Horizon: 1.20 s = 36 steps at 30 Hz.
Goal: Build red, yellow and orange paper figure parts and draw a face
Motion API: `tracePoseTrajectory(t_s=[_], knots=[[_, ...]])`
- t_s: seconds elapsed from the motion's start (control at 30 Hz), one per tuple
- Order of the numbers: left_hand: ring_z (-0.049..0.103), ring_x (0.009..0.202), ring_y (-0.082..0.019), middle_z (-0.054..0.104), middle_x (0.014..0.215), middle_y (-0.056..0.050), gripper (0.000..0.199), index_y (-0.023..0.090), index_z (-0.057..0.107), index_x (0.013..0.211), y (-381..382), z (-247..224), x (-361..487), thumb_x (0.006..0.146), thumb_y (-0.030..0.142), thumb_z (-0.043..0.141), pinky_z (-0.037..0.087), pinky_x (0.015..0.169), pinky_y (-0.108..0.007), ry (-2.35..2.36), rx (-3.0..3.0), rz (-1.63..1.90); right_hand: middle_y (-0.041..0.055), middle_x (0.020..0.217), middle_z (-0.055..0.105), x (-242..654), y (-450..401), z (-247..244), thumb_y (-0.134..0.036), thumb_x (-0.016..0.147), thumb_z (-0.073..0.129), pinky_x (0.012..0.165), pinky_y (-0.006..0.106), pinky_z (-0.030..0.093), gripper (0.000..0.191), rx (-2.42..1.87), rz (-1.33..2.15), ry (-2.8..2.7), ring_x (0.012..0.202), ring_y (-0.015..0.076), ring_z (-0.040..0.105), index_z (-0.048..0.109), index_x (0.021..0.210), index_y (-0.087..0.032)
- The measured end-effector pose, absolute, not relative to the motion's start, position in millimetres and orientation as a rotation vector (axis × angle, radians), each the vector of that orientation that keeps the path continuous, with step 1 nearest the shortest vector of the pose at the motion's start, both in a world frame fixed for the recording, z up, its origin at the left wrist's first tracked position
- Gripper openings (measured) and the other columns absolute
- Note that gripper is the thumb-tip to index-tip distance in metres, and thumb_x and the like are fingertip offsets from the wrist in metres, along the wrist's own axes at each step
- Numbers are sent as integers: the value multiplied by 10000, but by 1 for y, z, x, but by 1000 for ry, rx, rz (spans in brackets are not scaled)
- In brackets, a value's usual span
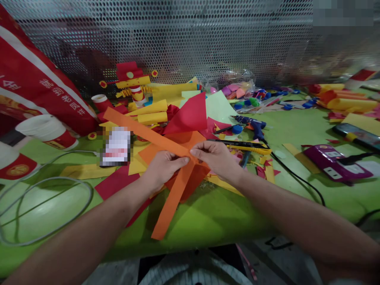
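Note:
Two long orange paper strips (148, 134) meet at an angle between my hands, one slanting up to the left, the other down toward the table's front edge. My left hand (168, 166) pinches the strips just left of where they meet. With thumb and forefinger, my right hand (212, 156) grips the same joint from the right. The fingers hide how the ends lie on each other. Beneath them are orange paper sheets (190, 138), with a red sheet (190, 114) behind. A black and yellow utility knife (243, 145) lies beyond my right hand.
On the green table (285, 213) stand paper cups (49, 130) at left, near a phone (117, 146) and a looped grey cable (89, 198). A blue glue gun (252, 124) lies behind the knife. At right are a purple power strip (335, 162) and its cords. Behind rises a perforated metal panel (192, 39).

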<state>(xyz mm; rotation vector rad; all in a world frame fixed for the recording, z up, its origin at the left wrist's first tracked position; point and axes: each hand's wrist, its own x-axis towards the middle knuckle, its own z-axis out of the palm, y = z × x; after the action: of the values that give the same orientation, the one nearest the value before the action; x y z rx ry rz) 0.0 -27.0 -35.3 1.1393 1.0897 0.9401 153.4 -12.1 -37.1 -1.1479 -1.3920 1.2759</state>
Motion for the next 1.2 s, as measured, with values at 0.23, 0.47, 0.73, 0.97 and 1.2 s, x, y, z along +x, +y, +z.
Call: tracePoseTrajectory(t_s=[0.23, 0.47, 0.73, 0.97, 1.2], knots=[[606, 659, -165, 692, 686, -18, 115, 195, 721, 723, -24, -33, -2, 628, 254, 695, 464, 619, -264, 1063, 1227, 863, -42, 535, 528, 155, -13, -37, -330, 629, 653, 498, 226, 344, 184, -1139, 1365, -1423, 499, 64, 421, 603, 627, -154], [508, 415, -115, 624, 500, -28, 152, 178, 687, 595, -22, -29, -9, 643, 322, 700, 297, 373, -198, 1023, 1263, 650, -34, 646, 588, 162, -8, -38, -229, 602, 659, 548, 230, 434, 167, -1027, 1607, -1400, 565, 76, 508, 615, 753, -173], [398, 354, -56, 575, 481, 2, 116, 158, 691, 643, -18, -27, -14, 646, 274, 697, 265, 354, -177, 941, 1230, 495, -57, 542, 560, 166, -7, -37, -165, 638, 618, 377, 160, 373, 85, -1101, 1776, -1394, 391, 37, 470, 587, 718, -166], [558, 406, -116, 632, 543, -38, 190, 134, 679, 693, -15, -27, -16, 600, 285, 746, 434, 414, -209, 898, 1015, 432, -65, 421, 523, 164, -8, -32, -85, 663, 547, 293, 139, 279, 72, -1160, 1923, -1249, 305, 36, 414, 571, 675, -152], [497, 382, -79, 633, 551, -30, 241, 137, 675, 698, -17, -30, -16, 595, 338, 760, 339, 361, -178, 921, 1017, 367, -83, 360, 467, 163, -10, -28, -35, 690, 505, 285, 132, 244, 136, -1225, 1906, -1231, 277, 35, 361, 558, 675, -159]])
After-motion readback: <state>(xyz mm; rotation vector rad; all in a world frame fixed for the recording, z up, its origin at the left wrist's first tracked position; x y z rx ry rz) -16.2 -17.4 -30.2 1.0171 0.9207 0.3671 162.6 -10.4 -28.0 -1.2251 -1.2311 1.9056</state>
